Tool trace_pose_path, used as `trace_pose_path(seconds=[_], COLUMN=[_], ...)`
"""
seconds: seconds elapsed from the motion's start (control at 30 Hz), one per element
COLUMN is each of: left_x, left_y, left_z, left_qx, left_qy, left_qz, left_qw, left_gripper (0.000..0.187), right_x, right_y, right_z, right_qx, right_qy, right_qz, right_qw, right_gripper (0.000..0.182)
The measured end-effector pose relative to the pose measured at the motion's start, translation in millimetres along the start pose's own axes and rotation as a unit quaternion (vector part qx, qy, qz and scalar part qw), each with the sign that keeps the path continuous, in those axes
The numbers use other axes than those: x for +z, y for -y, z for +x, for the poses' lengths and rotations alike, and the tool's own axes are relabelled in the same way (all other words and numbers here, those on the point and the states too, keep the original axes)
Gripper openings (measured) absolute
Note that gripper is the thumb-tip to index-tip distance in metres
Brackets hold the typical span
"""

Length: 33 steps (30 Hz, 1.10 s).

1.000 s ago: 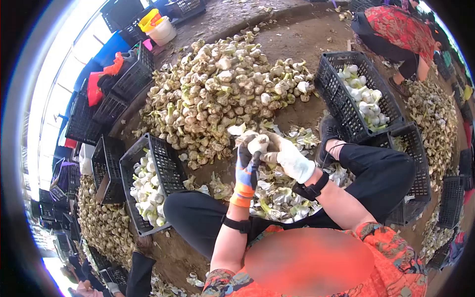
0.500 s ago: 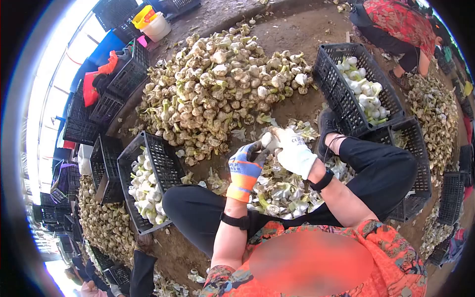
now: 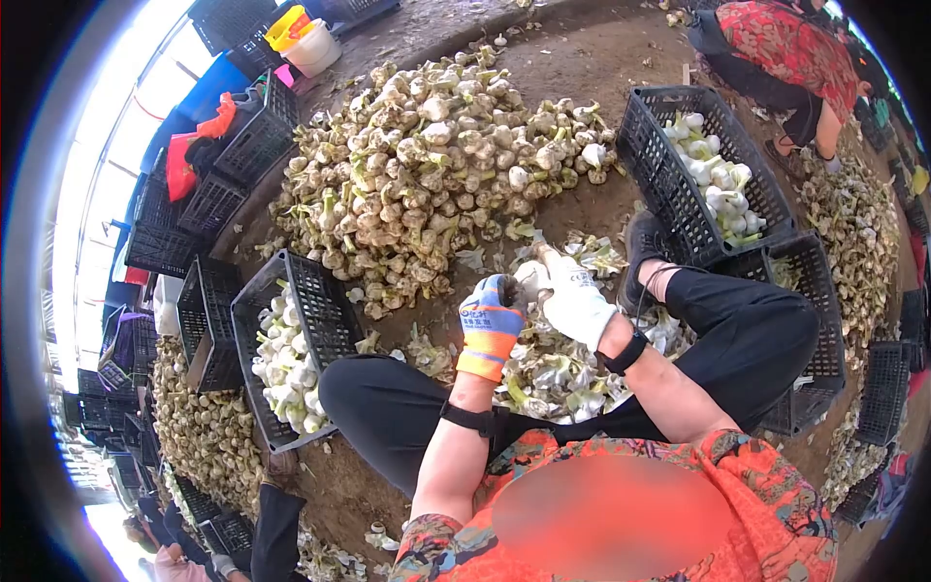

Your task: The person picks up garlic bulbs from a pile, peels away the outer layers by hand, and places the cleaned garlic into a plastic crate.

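My right hand, in a white glove, is closed around a pale garlic bulb held above loose skins. Right beside the bulb, my left hand wears a blue and orange glove with its fingers curled in. What those fingers pinch, if anything, is hidden. Below both hands, a heap of peeled-off garlic skins lies between my legs. A large pile of untrimmed garlic spreads on the ground ahead.
A black crate with white bulbs stands at my left knee. Another black crate with cleaned garlic sits ahead right, against a further crate. Stacked crates line the left side. A person bends over at upper right.
My left hand has turned and its fingers have curled in, shifting slightly right along the bulb. My right hand keeps hold of the garlic in nearly the same place.
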<state>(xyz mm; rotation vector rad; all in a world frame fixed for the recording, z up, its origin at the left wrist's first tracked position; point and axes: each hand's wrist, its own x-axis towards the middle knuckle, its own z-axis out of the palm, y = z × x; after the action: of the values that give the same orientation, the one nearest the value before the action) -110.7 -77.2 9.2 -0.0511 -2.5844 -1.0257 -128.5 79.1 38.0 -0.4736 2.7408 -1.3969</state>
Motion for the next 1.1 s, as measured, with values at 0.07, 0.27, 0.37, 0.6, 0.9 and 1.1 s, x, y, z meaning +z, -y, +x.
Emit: trace_pose_path(seconds=[0.07, 0.27, 0.37, 0.6, 0.9, 1.1], left_x=[2, -5, 16, 18, 5, 16], left_y=[3, 24, 57, 17, -2, 53], left_z=[2, 17, 18, 16, 21, 30], left_qx=[-0.023, -0.168, -0.168, -0.107, -0.003, -0.187], left_qy=[-0.011, -0.013, -0.038, 0.017, -0.005, -0.058], left_qz=[-0.013, -0.022, -0.12, -0.204, -0.039, -0.119], left_qw=[1.0, 0.985, 0.978, 0.973, 0.999, 0.973], left_gripper=[0.018, 0.02, 0.021, 0.018, 0.017, 0.011], right_x=[-1, -1, -11, 9, 11, -2], right_y=[3, -13, -15, -30, -23, -21], right_z=[2, 8, 15, 12, 11, 15], right_qx=[-0.004, 0.0, 0.048, -0.064, -0.078, -0.049], right_qy=[-0.023, -0.069, -0.042, -0.085, -0.04, -0.088], right_qz=[0.016, 0.067, 0.077, -0.042, -0.075, 0.03], right_qw=[1.0, 0.995, 0.995, 0.993, 0.993, 0.994], right_gripper=[0.046, 0.053, 0.061, 0.059, 0.062, 0.057])
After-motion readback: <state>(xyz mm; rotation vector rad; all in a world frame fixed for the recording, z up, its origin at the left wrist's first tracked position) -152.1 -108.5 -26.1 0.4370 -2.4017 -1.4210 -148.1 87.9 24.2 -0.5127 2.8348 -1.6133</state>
